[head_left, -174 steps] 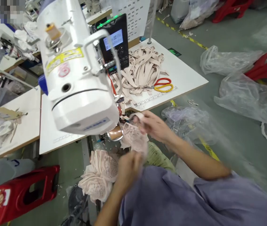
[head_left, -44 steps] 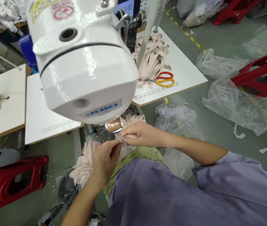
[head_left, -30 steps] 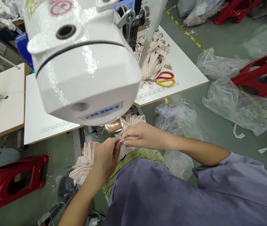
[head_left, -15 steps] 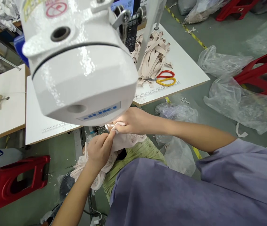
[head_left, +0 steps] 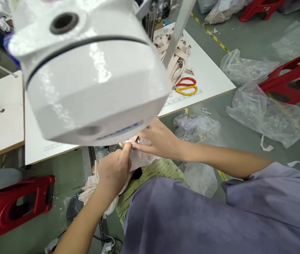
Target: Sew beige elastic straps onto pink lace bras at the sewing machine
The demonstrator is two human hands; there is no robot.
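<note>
A white sewing machine (head_left: 99,91) hangs large in front of me, and its needle area is hidden behind the head. Just below it, my left hand (head_left: 115,167) is closed on a pale pink lace-edged garment (head_left: 139,159), its index finger stretched toward the sewing spot. My right hand (head_left: 162,139) lies at the garment's right side, thumb and fingers apart, with some fabric showing between them. Its far fingertips are partly covered by the machine head. More of the garment hangs in folds under my left forearm, over my lap.
Beige fabric strips (head_left: 178,58) lie on the white table (head_left: 210,76), beside scissors (head_left: 187,86) with red and yellow handles and a printed ruler scale. Red stools (head_left: 293,79) and clear plastic bags (head_left: 269,109) stand on the floor at right. Another red stool (head_left: 20,208) is at left.
The machine head looks larger and nearer as my view has shifted. My right hand has loosened from a pinch on the fabric, with thumb and fingers now apart. My left hand stays on the garment.
</note>
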